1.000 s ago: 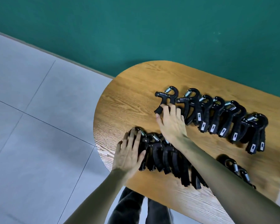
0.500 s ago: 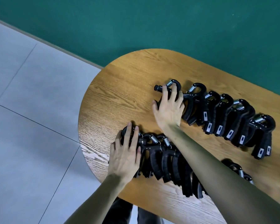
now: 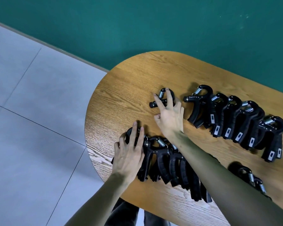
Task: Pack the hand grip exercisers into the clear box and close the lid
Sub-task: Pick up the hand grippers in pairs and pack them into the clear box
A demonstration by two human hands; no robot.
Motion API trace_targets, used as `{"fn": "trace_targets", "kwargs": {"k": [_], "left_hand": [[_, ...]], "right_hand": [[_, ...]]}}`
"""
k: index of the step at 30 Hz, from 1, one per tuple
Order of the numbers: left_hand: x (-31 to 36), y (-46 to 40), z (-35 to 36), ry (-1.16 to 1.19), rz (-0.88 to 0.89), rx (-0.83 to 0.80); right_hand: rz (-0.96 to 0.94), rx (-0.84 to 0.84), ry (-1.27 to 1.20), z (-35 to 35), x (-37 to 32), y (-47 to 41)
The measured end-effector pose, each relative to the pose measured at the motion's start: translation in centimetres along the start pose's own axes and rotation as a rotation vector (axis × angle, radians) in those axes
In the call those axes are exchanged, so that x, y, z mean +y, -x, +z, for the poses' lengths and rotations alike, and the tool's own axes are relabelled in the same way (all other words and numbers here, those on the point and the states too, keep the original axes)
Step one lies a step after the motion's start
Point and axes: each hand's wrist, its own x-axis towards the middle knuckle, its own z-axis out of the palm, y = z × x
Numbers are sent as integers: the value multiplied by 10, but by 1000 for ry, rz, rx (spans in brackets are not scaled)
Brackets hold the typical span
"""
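Note:
A single black hand grip exerciser [image 3: 161,94] lies apart from the far row [image 3: 238,123] of several exercisers on the wooden table [image 3: 129,85]. My right hand [image 3: 171,118] lies over it, fingers across its spring head and thumb curled in at its side; its handles are hidden under my palm. My left hand [image 3: 129,154] rests flat, fingers straight, on the leftmost exerciser of the near row [image 3: 167,163]. No clear box is in view.
More exercisers [image 3: 249,176] lie at the lower right, partly hidden by my right forearm. The table's rounded left end borders grey floor tiles [image 3: 31,119]. A green wall [image 3: 153,22] stands behind the table.
My right hand has drawn the end exerciser leftward, away from the far row, leaving a gap. My left hand stays on the near row's left end. The camera has shifted.

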Motion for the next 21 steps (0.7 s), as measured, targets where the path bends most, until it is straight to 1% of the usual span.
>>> {"fn": "trace_targets", "kwargs": {"k": [3,10,18,21], "left_hand": [[-5,0,-5,-30,6,-5],[-8,1,-33,-91,-20,91],[20,7,-93,-83,-10,163],[38,12,-112,-92,22,189]], "right_hand": [[-9,25,-8,-1,0,3],[-31,42,13,-28,-4,29],[73,86,-98,-76,4,88],[96,98,-141,-93,9,112]]}}
